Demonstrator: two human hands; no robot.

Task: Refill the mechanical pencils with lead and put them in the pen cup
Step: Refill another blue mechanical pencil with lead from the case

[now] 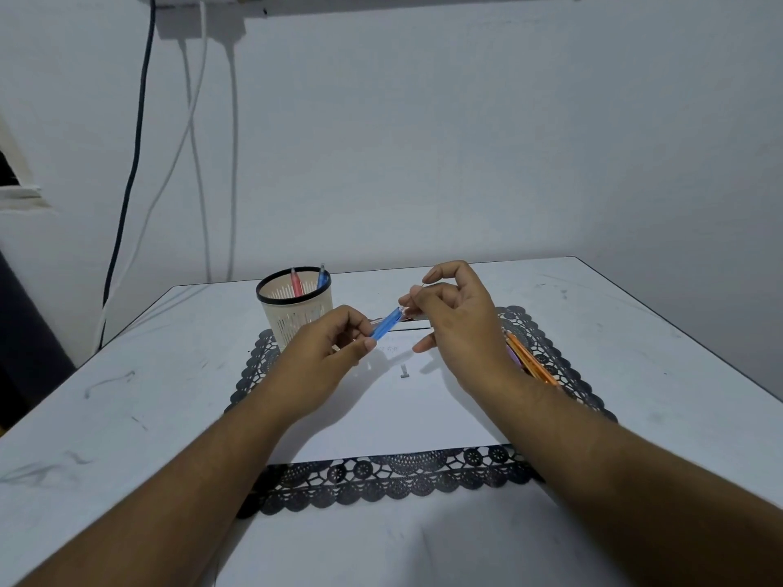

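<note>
Two bare forearms enter from the bottom edge, with no sleeves, watch, bracelets or rings showing. The left hand and right hand are ungloved, with short, unpainted fingernails.

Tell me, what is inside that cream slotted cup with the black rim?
Two mechanical pencils stand inside the cream slotted pen cup: a pink one and a blue one. Their lower ends are hidden by its wall.
</note>
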